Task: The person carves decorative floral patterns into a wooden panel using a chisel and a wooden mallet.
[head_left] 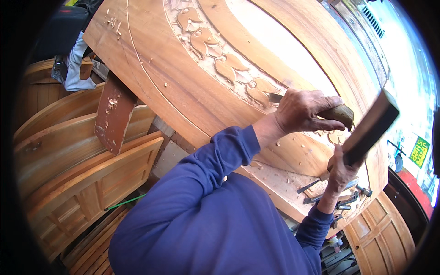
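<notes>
My left hand (302,110) is wrapped around a carving chisel, whose wooden handle (339,116) sticks out to the right of the fingers. Its metal blade (275,98) points left onto a carved leaf in the floral band (229,68) of a large wooden panel (174,87). In my right hand (341,172) is a wooden mallet (373,128), raised just right of the chisel's handle end and apart from it. The mallet's handle is mostly hidden by the hand. Wood chips lie scattered on the panel.
Several chisels and other hand tools (316,198) lie beside and below my right hand. Panelled wooden doors (98,192) lean at the left, and another door (380,224) stands at lower right. A brown board (114,114) juts out under the panel's left edge.
</notes>
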### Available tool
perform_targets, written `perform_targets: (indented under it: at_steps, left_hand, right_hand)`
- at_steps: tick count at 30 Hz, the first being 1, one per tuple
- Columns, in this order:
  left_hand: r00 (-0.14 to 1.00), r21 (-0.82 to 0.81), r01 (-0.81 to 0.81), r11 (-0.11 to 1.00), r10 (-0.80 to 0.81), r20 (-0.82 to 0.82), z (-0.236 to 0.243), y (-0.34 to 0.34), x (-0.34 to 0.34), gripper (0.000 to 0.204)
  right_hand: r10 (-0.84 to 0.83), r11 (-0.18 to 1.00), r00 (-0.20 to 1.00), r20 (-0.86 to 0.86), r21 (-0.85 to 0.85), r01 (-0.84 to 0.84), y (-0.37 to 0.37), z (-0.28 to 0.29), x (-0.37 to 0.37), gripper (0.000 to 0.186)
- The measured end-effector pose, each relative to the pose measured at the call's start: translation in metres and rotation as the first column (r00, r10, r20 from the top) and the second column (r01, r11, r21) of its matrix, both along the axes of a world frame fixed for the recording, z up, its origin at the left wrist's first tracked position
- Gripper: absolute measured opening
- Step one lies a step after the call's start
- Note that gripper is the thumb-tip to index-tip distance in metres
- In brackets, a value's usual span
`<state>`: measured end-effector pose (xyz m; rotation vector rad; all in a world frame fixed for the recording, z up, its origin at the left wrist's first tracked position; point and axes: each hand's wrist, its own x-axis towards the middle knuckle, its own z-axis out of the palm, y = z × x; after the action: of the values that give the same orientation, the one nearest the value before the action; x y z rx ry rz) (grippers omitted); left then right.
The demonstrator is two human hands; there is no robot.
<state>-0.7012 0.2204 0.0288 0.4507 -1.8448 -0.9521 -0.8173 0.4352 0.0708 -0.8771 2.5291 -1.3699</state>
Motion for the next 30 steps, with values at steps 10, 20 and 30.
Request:
perform_targets:
  at_steps: [10,20,30]
  left_hand:
    - [0.999,0.012,-0.029,1.000,0.029,-0.016,0.003,0.001,-0.005,0.058]
    - [0.994,0.051,-0.112,0.992,0.112,0.007,0.004,-0.002,-0.004,0.058]
    - [0.990,0.165,-0.106,0.981,0.120,-0.079,0.004,-0.013,-0.003,0.057]
  right_hand:
    - [-0.120,0.987,0.987,0.109,-0.094,0.130,-0.014,0.015,-0.015,0.076]
    - [0.017,0.998,0.998,0.057,-0.053,-0.014,-0.021,0.007,-0.019,0.086]
    - [0.276,0.956,0.955,-0.109,0.134,-0.261,-0.038,0.017,-0.030,0.084]
